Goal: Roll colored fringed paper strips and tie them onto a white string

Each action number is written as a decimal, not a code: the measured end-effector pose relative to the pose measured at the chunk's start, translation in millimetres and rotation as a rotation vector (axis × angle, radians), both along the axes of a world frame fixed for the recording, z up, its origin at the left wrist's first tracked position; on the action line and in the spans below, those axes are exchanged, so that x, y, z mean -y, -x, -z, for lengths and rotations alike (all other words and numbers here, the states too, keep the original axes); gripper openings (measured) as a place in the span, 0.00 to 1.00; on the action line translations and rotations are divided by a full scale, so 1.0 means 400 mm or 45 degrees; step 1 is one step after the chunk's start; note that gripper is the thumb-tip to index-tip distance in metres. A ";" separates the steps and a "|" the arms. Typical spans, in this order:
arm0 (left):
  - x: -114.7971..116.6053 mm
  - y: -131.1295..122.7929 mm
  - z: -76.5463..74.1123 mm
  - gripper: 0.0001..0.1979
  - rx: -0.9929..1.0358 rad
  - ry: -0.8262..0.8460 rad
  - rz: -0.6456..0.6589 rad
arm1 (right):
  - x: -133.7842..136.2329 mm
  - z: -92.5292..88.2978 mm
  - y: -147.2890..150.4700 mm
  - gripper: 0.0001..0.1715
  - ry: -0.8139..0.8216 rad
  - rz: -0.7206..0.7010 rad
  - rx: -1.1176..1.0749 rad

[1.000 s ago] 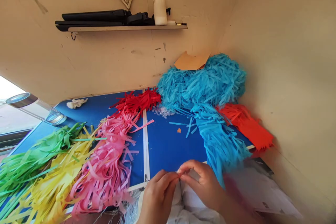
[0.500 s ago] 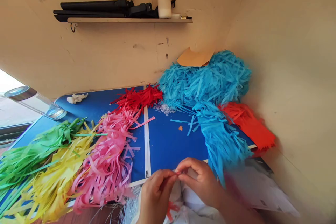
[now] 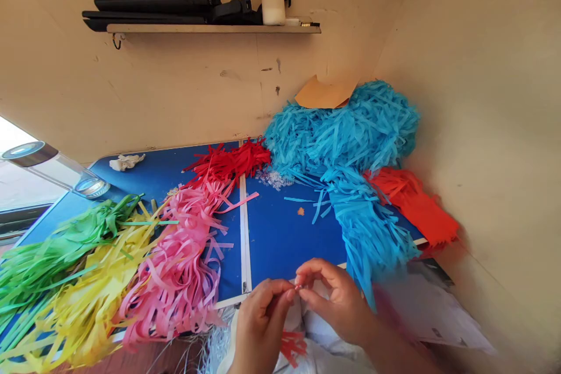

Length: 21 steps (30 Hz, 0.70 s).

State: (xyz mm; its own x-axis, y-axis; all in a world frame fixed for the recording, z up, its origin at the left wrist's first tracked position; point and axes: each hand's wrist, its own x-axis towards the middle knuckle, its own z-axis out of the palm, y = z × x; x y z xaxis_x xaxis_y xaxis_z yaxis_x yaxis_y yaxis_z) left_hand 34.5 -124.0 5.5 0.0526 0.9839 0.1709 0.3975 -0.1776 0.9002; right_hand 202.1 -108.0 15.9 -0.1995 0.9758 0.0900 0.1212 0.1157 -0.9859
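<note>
My left hand (image 3: 263, 315) is closed in a pinch over my lap, just past the front edge of the table. Coral-red ribbon strips (image 3: 293, 348) hang below its fingers, and their upper end is hidden by the hand. Opposite it, my right hand (image 3: 333, 298) pinches with thumb and index finger. The fingertips of both hands meet around a tiny reddish and whitish bit, too small to make out. Closest to my right hand on the table lies a bundle of blue strips (image 3: 368, 222); on the left side are pink strips (image 3: 175, 269).
Yellow strips (image 3: 100, 298), green strips (image 3: 65, 245) and dark red strips (image 3: 232, 160) lie on the blue table (image 3: 289, 245). Clear small pieces (image 3: 275, 179) sit near a large blue heap (image 3: 346, 134). A glass bottle (image 3: 56, 169) stands left; a shelf (image 3: 210, 29) hangs above.
My hands stay together at nearly the same spot, the fingertips shifting slightly. More of the coral-red strips shows below my left hand. The view has tilted a little.
</note>
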 end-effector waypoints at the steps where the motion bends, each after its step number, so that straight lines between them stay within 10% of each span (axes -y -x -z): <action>1: -0.003 0.004 -0.005 0.12 -0.024 -0.048 0.034 | 0.001 -0.002 0.000 0.09 0.021 0.004 -0.012; 21: -0.004 0.021 -0.031 0.08 -0.126 -0.296 0.245 | -0.001 -0.008 -0.026 0.06 0.091 -0.112 -0.117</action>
